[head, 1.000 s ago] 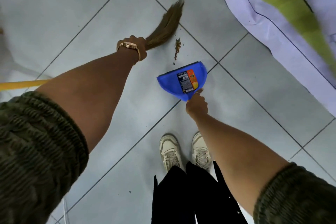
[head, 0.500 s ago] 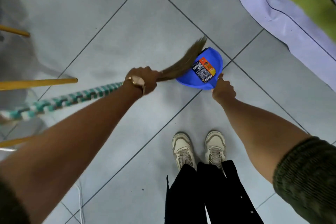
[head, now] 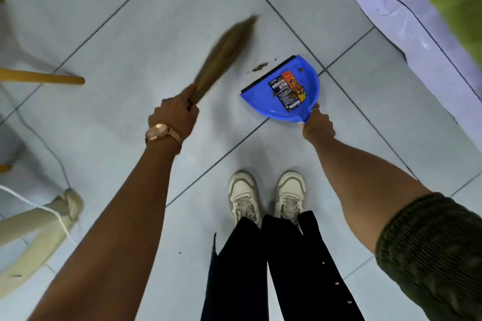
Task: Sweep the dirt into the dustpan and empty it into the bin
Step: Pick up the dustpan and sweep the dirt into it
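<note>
A blue dustpan [head: 263,101] with a printed label lies flat on the grey tiled floor, its black lip facing up-left. My right hand [head: 318,124] grips its handle at the lower right. A few crumbs of dirt lie inside the pan. A small brown pile of dirt [head: 260,67] sits on the floor just beyond the lip. My left hand [head: 174,114], with a watch on the wrist, holds a brown grass broom [head: 224,55] by its neck. The bristles are blurred and point up-right, left of the dirt and clear of the pan. No bin is in view.
A pale lilac bedsheet with a green cover [head: 427,2] hangs at the upper right. Wooden chair legs [head: 44,77] and a cream plastic chair [head: 34,232] with a white cord stand at the left. My white shoes [head: 266,195] are just below the dustpan.
The broom has swung back out of the dustpan to the left and up. The dustpan has turned so that its lip faces up-left, and a small pile of dirt shows outside it.
</note>
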Motion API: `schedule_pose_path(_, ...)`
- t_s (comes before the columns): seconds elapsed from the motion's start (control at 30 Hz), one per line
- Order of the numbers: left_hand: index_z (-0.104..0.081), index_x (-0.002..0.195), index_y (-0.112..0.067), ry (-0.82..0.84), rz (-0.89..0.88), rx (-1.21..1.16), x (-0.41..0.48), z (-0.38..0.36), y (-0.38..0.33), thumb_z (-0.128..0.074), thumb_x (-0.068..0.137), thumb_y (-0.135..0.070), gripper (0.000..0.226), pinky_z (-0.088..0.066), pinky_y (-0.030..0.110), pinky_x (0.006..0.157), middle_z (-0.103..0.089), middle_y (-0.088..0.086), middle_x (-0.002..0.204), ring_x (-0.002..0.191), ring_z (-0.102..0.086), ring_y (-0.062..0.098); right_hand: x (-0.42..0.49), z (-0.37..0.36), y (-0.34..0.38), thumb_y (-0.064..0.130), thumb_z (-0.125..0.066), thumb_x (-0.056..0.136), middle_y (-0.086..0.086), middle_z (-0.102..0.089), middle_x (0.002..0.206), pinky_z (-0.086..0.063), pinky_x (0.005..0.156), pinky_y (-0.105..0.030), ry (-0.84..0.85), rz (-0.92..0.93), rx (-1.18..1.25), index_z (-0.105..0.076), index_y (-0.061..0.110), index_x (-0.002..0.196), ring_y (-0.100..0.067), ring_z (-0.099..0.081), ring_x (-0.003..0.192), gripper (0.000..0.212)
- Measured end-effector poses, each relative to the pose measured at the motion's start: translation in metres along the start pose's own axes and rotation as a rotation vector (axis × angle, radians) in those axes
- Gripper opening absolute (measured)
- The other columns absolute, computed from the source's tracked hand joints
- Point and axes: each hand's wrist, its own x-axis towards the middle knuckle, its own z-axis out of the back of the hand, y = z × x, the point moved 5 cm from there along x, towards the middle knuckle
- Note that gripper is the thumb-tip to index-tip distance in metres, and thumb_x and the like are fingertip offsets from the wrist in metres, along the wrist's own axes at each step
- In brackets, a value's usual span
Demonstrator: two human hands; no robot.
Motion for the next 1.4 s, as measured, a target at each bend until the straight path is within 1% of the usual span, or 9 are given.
schedule_pose_path(0.13, -0.034, 0.146, -0.035, 0.055, 0.094, -0.042, 0.035, -0.03, 0.014, -0.044, 0.095, -0.032, 0.052, -0.044, 0.048, 0.097, -0.052, 0.021, 0.134, 0.117, -0.052, 0.045, 0.012, -0.007, -0.018, 0.015, -0.052, 0.093, -0.015, -0.05, 0.136, -0.042, 0.105, -0.048, -0.031, -0.004, -0.066, -0.016, 0.019, 0.152, -0.037, -0.049, 0.126, 0.069)
schedule_pose_path(0.33, -0.039, 0.143, -0.034, 0.139, 0.007, 0.003, 0.039, -0.064, 0.011, -0.047, 0.093, -0.034, 0.051, -0.049, 0.044, 0.089, -0.058, 0.021, 0.127, 0.108, -0.058, 0.045, 0.038, -0.006, -0.031, 0.01, -0.051, 0.094, -0.018, -0.051, 0.133, -0.041, 0.102, -0.048, -0.094, 0.067, -0.175, -0.011, 0.018, 0.153, -0.039, -0.05, 0.124, 0.073)
schedule_pose_path(0.47, -0.037, 0.143, -0.04, 0.202, -0.08, 0.025, 0.009, -0.082, 0.007, -0.048, 0.091, -0.033, 0.054, -0.051, 0.042, 0.084, -0.065, 0.017, 0.117, 0.102, -0.062, 0.04, 0.057, -0.003, -0.03, 0.006, -0.053, 0.092, -0.02, -0.055, 0.126, -0.044, 0.097, -0.048, -0.146, 0.126, -0.231, -0.028, 0.011, 0.147, -0.04, -0.054, 0.117, 0.061)
schedule_pose_path(0.6, -0.034, 0.144, -0.041, 0.139, -0.181, -0.052, -0.037, -0.076, -0.008, -0.048, 0.094, -0.03, 0.054, -0.051, 0.039, 0.07, -0.067, 0.01, 0.095, 0.088, -0.063, 0.032, 0.062, -0.004, -0.034, 0.003, -0.055, 0.09, -0.019, -0.056, 0.127, -0.044, 0.098, -0.048, -0.137, 0.111, -0.187, -0.031, 0.012, 0.145, -0.04, -0.054, 0.118, 0.061)
schedule_pose_path(0.77, -0.039, 0.141, -0.04, -0.07, -0.191, -0.233, -0.048, -0.036, -0.025, -0.045, 0.088, -0.037, 0.053, -0.054, 0.043, 0.069, -0.065, 0.007, 0.087, 0.08, -0.062, 0.033, 0.049, -0.014, -0.037, 0.006, -0.054, 0.091, -0.019, -0.052, 0.132, -0.042, 0.101, -0.049, -0.074, 0.04, -0.038, -0.027, 0.019, 0.147, -0.04, -0.051, 0.123, 0.064)
schedule_pose_path(0.93, -0.037, 0.143, -0.025, -0.195, -0.129, -0.236, 0.027, -0.032, -0.039, -0.047, 0.09, -0.028, 0.054, -0.048, 0.045, 0.075, -0.059, 0.021, 0.107, 0.091, -0.06, 0.043, 0.036, -0.015, -0.055, 0.003, -0.053, 0.09, -0.018, -0.05, 0.135, -0.041, 0.104, -0.051, -0.04, -0.028, 0.019, -0.028, 0.018, 0.146, -0.04, -0.048, 0.126, 0.063)
schedule_pose_path(1.1, -0.023, 0.151, -0.025, -0.046, -0.03, -0.17, 0.103, -0.069, -0.041, -0.043, 0.094, -0.021, 0.06, -0.044, 0.049, 0.09, -0.05, 0.024, 0.128, 0.114, -0.052, 0.043, 0.029, -0.023, -0.107, 0.003, -0.054, 0.091, -0.019, -0.052, 0.134, -0.042, 0.103, -0.051, -0.068, -0.105, 0.025, -0.024, 0.018, 0.149, -0.041, -0.049, 0.125, 0.067)
schedule_pose_path(1.27, -0.017, 0.152, -0.031, 0.055, -0.032, -0.069, 0.097, -0.103, -0.043, -0.039, 0.097, -0.026, 0.06, -0.045, 0.049, 0.086, -0.048, 0.024, 0.126, 0.107, -0.054, 0.045, 0.034, -0.014, -0.165, 0.007, -0.058, 0.091, -0.021, -0.054, 0.133, -0.045, 0.103, -0.05, -0.088, -0.171, 0.061, -0.022, 0.019, 0.151, -0.042, -0.051, 0.124, 0.071)
schedule_pose_path(1.4, -0.018, 0.152, -0.033, 0.076, -0.052, -0.057, 0.076, -0.133, -0.04, -0.041, 0.097, -0.027, 0.06, -0.046, 0.046, 0.079, -0.051, 0.023, 0.118, 0.101, -0.056, 0.044, 0.062, 0.016, -0.169, 0.009, -0.061, 0.088, -0.023, -0.056, 0.13, -0.047, 0.098, -0.049, -0.127, -0.09, 0.009, -0.028, 0.018, 0.149, -0.044, -0.054, 0.12, 0.07)
